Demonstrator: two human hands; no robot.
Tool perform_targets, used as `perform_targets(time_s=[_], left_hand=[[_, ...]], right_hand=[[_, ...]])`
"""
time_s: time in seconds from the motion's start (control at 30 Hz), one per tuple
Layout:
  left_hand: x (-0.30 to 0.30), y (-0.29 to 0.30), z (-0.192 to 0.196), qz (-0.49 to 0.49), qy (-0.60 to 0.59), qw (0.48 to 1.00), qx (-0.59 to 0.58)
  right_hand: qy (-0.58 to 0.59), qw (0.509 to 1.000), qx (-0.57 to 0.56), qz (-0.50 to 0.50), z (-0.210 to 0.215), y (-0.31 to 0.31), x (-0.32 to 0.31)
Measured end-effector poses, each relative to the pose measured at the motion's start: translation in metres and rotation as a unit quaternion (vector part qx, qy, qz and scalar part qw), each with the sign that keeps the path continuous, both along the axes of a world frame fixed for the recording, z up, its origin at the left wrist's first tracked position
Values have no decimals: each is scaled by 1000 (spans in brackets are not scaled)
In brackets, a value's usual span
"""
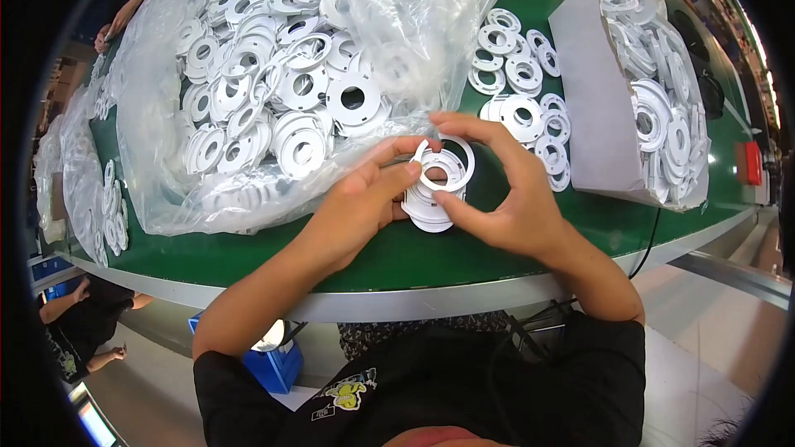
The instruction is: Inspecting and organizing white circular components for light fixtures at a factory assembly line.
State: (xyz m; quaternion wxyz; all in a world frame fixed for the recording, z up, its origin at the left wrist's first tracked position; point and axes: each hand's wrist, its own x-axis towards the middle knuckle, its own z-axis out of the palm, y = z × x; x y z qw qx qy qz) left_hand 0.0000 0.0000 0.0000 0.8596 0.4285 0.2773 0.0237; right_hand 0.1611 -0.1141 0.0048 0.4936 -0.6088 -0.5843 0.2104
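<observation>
A thin white plastic ring (pixel 471 167) is between my two hands, over the green table. My left hand (pixel 352 211) pinches the ring's left edge between thumb and forefinger; its other fingers are partly hidden behind white parts. My right hand (pixel 526 199) curves round the ring's right side, forefinger at its top and thumb at its lower edge. Directly beneath the ring are white plastic discs with round holes (pixel 429 218), overlapping one another. Whether my left fingers also hold these discs, I cannot tell.
A large clear plastic bag (pixel 166 190) full of white ring parts spreads across the left and middle. Loose rings (pixel 524 74) lie right of it, beside a grey cardboard box (pixel 592 99) of similar parts. A red block (pixel 749 163) sits far right. Other people's arms show at left.
</observation>
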Motion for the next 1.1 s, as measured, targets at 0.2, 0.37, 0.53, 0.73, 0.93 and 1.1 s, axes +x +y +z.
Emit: perform_targets(time_s=[0.2,0.37,0.53,0.73,0.93,1.1], left_hand=[[-3,0,5,33,-13,999,-17],[-2,-2,4,25,-65,996,-52],[2,-8,3,28,-44,997,-53],[9,-7,2,20,-32,999,-39],[-4,-5,-7,10,-10,998,57],[1,-11,-34,-84,-139,976,144]], right_hand=[[-17,1000,-23,6,3,1,3],[-124,990,41,-61,-4,-3,-4],[-180,978,84,-65,-7,-5,-8],[-227,966,104,-60,-4,-4,-1],[-285,955,81,-31,10,0,-14],[-152,986,-8,-74,9,-7,-15]])
